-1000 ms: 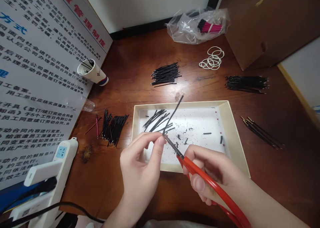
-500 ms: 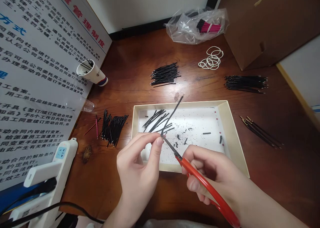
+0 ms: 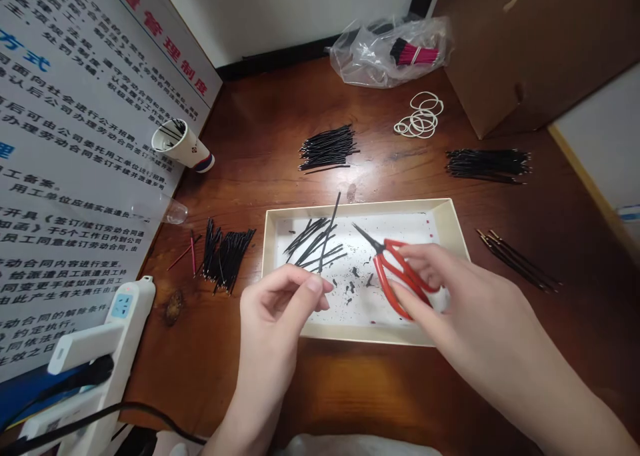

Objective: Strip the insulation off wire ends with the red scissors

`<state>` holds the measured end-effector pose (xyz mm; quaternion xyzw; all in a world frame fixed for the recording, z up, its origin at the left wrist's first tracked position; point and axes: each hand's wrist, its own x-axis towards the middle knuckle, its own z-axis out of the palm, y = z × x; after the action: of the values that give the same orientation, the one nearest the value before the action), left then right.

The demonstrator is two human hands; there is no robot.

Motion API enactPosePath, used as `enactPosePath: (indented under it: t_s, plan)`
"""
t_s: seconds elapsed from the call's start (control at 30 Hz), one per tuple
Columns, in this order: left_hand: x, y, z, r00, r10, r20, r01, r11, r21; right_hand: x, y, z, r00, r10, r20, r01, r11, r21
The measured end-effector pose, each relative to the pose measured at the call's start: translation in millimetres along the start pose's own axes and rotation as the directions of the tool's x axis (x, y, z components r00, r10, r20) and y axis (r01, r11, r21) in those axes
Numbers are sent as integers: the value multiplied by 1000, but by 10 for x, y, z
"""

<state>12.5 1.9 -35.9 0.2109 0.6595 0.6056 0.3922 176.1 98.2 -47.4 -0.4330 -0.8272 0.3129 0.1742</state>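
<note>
Left hand [image 3: 273, 309] pinching one black wire [image 3: 327, 233] in a narrow grip above a white cardboard tray [image 3: 360, 333]; right hand [image 3: 475, 303] at red-handled scissors [image 3: 395, 276] inside the tray, grip impossible to tell; at upper left, a printed poster [image 3: 75, 143] headed 管理制度, with 劳动合同 legible.

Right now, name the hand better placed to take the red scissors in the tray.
Probably the right hand: it is over the red-handled scissors, while the left hand pinches a black wire.
</note>
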Motion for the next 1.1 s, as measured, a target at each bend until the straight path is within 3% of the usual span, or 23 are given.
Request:
enactPosePath:
  t_s: [0.07,0.13,0.2,0.27,0.4,0.5,0.67,0.9,1.1]
  plan:
    - [16,3,7,997,-68,26,70,994,-79,27,120,56,995,-98,-30,90,973,-212]
    - [25,7,15,992,-112,57,118,985,-122,44,164,94,990,-139,-15,127,943,-309]
    - [21,13,23,989,-133,71,141,983,-119,50,116,100,979,-195,-50,174,945,-276]
    - [-1,25,35,989,-127,80,132,989,-59,48,7,80,948,-283,-143,266,955,-131]
    - [-76,62,71,993,-34,112,13,983,183,41,-178,42,901,-390,-187,428,870,246]
    - [-127,69,84,981,94,167,-143,938,315,49,-188,42,900,-408,-154,436,834,339]
    - [-149,40,74,940,224,257,-310,876,369,56,-141,39,876,-460,-148,482,811,331]
    - [-156,29,51,911,274,307,-376,858,349,29,-167,45,852,-510,-122,524,819,236]
    - [-119,41,6,865,277,418,-441,815,375,58,-127,81,821,-557,-121,570,800,188]
